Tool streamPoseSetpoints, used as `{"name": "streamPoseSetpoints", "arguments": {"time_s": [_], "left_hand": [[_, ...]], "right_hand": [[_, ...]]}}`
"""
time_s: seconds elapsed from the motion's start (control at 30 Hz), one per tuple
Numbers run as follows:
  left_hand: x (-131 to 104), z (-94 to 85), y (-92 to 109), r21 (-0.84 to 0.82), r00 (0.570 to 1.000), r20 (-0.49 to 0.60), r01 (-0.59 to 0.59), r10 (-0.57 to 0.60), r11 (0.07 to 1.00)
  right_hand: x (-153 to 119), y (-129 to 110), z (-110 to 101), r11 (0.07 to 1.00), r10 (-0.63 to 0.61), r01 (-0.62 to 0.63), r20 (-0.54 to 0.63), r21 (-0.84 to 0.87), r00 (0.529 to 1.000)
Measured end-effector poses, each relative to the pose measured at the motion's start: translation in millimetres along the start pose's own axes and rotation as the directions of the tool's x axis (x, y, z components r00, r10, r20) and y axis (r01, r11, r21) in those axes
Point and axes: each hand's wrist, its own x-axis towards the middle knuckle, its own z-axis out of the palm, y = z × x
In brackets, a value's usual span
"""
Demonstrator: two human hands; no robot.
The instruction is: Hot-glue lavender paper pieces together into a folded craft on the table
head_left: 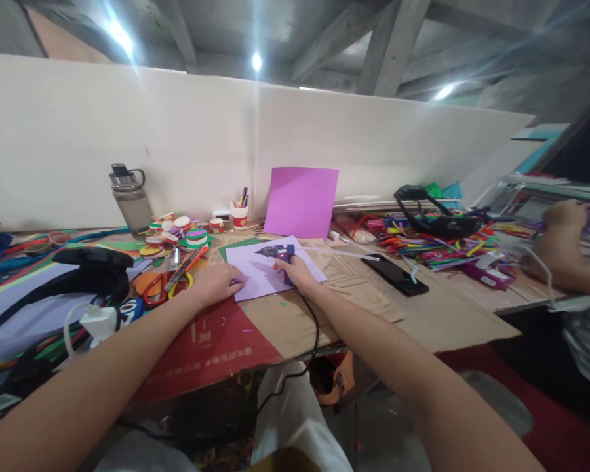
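Note:
My right hand (297, 274) is wrapped around a blue hot glue gun (286, 253), its nozzle pointing left above a sheet of lavender paper (260, 283). A long, pale glue stick (339, 252) juts from the gun's back to the right. The black cord hangs from the handle over the table edge. My left hand (221, 283) rests at the paper's left edge, fingers loosely bent, with a gap between thumb and forefinger and nothing seen in it. Green paper (231, 248) shows from beneath the lavender sheet.
Scissors (153, 288) lie left of my left hand. A purple sheet (302, 200) leans on the white partition near a pen cup (239, 216). A bottle (130, 204) stands behind. A phone (398, 274) and colourful pipe cleaners (403, 241) lie rightward. Another person's arm (560, 242) is far right.

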Motion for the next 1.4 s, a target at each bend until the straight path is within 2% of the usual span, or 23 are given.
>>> {"name": "streamPoseSetpoints", "arguments": {"time_s": [0.1, 0.2, 0.27, 0.33, 0.47, 0.63, 0.73, 0.8, 0.97, 1.03, 1.13, 1.27, 1.4], "left_hand": [[5, 0.4, 2, 0.015, 0.999, 0.013, 0.031, -0.031, 0.999], [5, 4.8, -5, -0.132, 0.978, -0.034, 0.198, -0.204, 0.971], [3, 7.4, -12, -0.246, 0.959, -0.040, 0.264, -0.282, 0.933], [0, 8.8, -16, -0.325, 0.952, -0.027, 0.281, -0.306, 0.903], [-2, 8.7, -17, -0.388, 0.933, -0.009, 0.329, -0.361, 0.861], [-2, 9.6, -13, -0.423, 0.922, -0.062, 0.323, -0.382, 0.847], [-2, 12.3, -14, -0.446, 0.919, -0.069, 0.319, -0.388, 0.836], [-1, 14.1, -16, -0.455, 0.915, -0.061, 0.331, -0.399, 0.827], [0, 15.9, -18, -0.439, 0.913, -0.027, 0.354, -0.406, 0.825], [0, 15.2, -17, -0.429, 0.912, -0.026, 0.360, -0.410, 0.828], [-1, 14.0, -15, -0.440, 0.905, -0.032, 0.369, -0.425, 0.819], [-2, 14.8, -16, -0.484, 0.906, -0.028, 0.357, -0.422, 0.799], [-2, 18.3, -21, -0.494, 0.908, -0.017, 0.356, -0.419, 0.793]], "right_hand": [[0, 0, -1, 1.000, 0.004, -0.004, 0.003, 0.003, 1.000], [0, -3, -3, 1.000, 0.013, -0.013, 0.001, 0.027, 1.000], [-2, -7, -6, 0.998, 0.027, -0.026, -0.014, 0.049, 1.000], [-3, -13, -8, 0.992, 0.039, -0.034, -0.046, 0.119, 0.998], [-9, -26, -11, 0.988, 0.015, -0.016, 0.011, 0.151, 1.000], [-19, -42, -14, 0.999, -0.032, 0.029, 0.117, 0.027, 0.993], [-26, -50, -18, 0.998, -0.045, 0.054, 0.256, -0.027, 0.965], [-30, -55, -20, 0.992, -0.037, 0.072, 0.307, -0.102, 0.951], [-36, -58, -19, 0.913, -0.149, 0.250, 0.306, -0.322, 0.940], [-39, -60, -17, 0.882, -0.168, 0.298, 0.349, -0.364, 0.922], [-41, -62, -15, 0.854, -0.145, 0.330, 0.427, -0.402, 0.893], [-41, -61, -13, 0.826, -0.123, 0.336, 0.438, -0.452, 0.891], [-40, -58, -12, 0.809, -0.178, 0.396, 0.461, -0.434, 0.870]]}}
